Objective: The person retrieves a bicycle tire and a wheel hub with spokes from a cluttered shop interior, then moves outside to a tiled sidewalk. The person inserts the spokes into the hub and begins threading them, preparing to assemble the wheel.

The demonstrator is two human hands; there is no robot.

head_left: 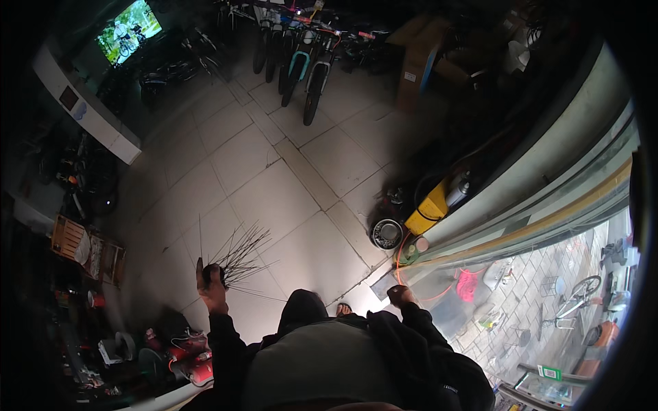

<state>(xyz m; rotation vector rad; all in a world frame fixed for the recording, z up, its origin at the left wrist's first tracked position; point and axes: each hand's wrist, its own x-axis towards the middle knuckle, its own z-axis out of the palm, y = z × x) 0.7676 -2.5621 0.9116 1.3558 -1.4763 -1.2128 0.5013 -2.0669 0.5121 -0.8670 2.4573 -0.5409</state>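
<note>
One bunch of thin dark spokes [236, 257] sits in the person's left hand [211, 282]. There are too many spokes to count. They are long, skinny and straight, and they spread out like a fan, up and to the right from the fist. The left hand is closed tight around the bottom ends of the bunch, and the arm is bent with the hand lifted up. The bunch is far to the left of the yellow box [426, 214] that stands by the wall. The right hand [399, 295] is just below the yellow box, curled into a loose fist, and I cannot tell if it holds anything. One round metal ring [386, 233] lies just left of the yellow box. About four bicycles [301, 58] stand far above it.
</note>
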